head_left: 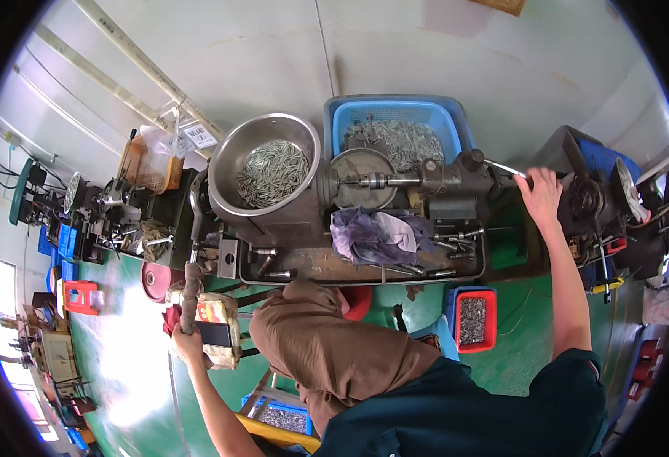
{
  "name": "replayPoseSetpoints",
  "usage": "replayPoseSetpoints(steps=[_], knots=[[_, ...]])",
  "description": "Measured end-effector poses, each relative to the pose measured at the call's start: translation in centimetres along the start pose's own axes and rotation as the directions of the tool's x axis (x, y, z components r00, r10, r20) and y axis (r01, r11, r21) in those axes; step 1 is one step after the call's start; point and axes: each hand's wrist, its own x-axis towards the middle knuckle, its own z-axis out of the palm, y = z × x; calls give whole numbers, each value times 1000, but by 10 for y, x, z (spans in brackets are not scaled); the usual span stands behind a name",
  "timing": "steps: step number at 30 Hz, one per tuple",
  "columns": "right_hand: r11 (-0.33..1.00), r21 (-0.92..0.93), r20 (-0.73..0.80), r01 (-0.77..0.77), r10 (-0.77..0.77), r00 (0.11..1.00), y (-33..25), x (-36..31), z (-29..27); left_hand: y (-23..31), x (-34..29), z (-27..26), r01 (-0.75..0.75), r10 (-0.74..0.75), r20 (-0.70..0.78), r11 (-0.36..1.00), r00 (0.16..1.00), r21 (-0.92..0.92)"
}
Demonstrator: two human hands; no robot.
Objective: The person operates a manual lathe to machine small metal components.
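My left hand (188, 344) is wrapped round the lower end of a cloth-wrapped lever (190, 298) at the left of a small bench lathe. At the right end of the lathe, my right hand (540, 199) has its fingers closed on a metal handle (503, 167) that sticks out from the tailstock (445, 181). Between the hands, a spindle with a chuck (376, 180) points at the tailstock, above a round metal plate (361, 199). A crumpled purple rag (372, 238) lies in front of it, over the tray. Whether a workpiece sits in the chuck is too small to tell.
A steel bowl (224, 171) of small metal pins stands on the headstock. Behind the lathe is a blue basket (456, 137) of metal parts. Tools lie in the lathe's tray (319, 263). A red bin (490, 320) stands on the floor; more machines (585, 198) are at the right.
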Motion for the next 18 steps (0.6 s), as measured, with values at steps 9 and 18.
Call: replayPoseSetpoints(steps=[9, 18], knots=[[887, 396, -141, 239, -198, 970, -162, 67, 27, 4, 2, -5, 39, -38, 40, 999, 998, -11], [603, 747, 197, 279, -602, 773, -271, 53, 39, 10, -4, -8, 98, -101, 50, 994, 994, 55]])
